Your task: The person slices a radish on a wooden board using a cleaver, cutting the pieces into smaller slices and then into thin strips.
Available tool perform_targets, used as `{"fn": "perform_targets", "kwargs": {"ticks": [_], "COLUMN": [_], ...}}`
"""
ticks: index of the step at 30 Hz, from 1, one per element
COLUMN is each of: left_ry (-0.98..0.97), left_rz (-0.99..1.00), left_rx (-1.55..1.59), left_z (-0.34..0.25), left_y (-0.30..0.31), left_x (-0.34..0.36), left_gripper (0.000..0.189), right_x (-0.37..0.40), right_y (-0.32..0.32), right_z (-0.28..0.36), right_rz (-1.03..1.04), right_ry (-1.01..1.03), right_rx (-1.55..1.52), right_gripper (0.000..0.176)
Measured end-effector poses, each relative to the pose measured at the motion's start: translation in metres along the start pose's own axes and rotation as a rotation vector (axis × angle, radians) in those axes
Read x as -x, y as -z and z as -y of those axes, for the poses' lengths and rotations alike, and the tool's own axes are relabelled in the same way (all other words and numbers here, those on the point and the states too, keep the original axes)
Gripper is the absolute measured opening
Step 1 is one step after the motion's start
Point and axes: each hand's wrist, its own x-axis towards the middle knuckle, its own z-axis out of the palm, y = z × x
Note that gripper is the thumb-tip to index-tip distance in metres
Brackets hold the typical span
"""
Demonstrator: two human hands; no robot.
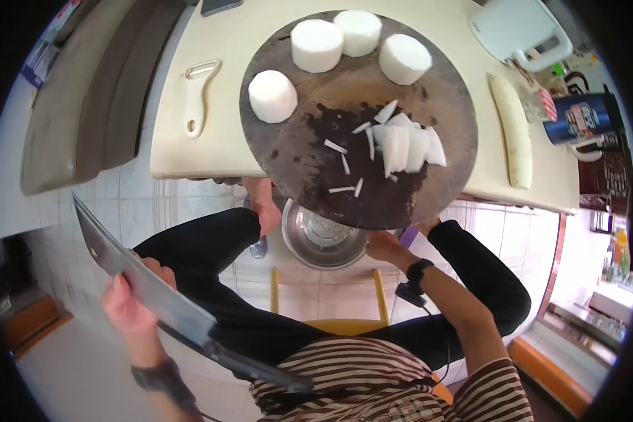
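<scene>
You sit on a yellow stool point(344, 325) over a pale tiled floor point(130, 200), facing a cream counter point(190, 151) at 12 o'clock. A round dark board point(299, 151) lies on the counter and juts over its near edge.

Your left hand point(129, 304) is at 8 o'clock, closed on the blade of a cleaver point(144, 278). The blade slants up towards 10 o'clock, and its dark handle points back at your striped shirt. Your right hand point(385, 247) is curled on the rim of a steel bowl point(323, 239), gripping it at the bowl's 3 o'clock side. The bowl hangs just under the board's near edge, between your knees. It is well apart from the cleaver.

On the board, four white chunks point(316, 46) stand along the far side, from 10 to 1 o'clock. A fanned pile of slices point(409, 146) lies right of centre, with thin strips point(335, 146) scattered beside it.

A peeler point(200, 95) lies on the counter at the board's 9 o'clock. A peeled radish point(512, 132) lies at the board's 3 o'clock, with a blue mug point(578, 121) beyond it. A white handled board point(517, 28) sits at 1 o'clock.
</scene>
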Motion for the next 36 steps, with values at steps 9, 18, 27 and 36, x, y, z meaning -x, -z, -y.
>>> {"fn": "perform_targets", "kwargs": {"ticks": [9,18,27,36], "left_ry": [0.196,0.452,0.441,0.172], "left_rz": [0.427,0.549,0.603,0.327], "left_rx": [-0.028,0.106,0.069,-0.104], "left_z": [-0.005,-0.022,-0.020,-0.004], "left_y": [0.000,-0.004,0.004,-0.014], "left_x": [-0.021,-0.036,-0.037,-0.018], "left_gripper": [0.027,0.047,0.047,0.023], "right_x": [-0.016,-0.027,0.012,-0.008], "right_y": [-0.043,-0.046,-0.057,-0.010], "right_z": [0.011,0.024,-0.006,-0.003], "right_rz": [-0.711,-0.484,-0.287,-0.141], "right_ry": [0.079,0.009,-0.071,-0.175], "right_rx": [-0.114,-0.326,-0.510,-0.657], "right_gripper": [0.017,0.016,0.015,0.015]}}
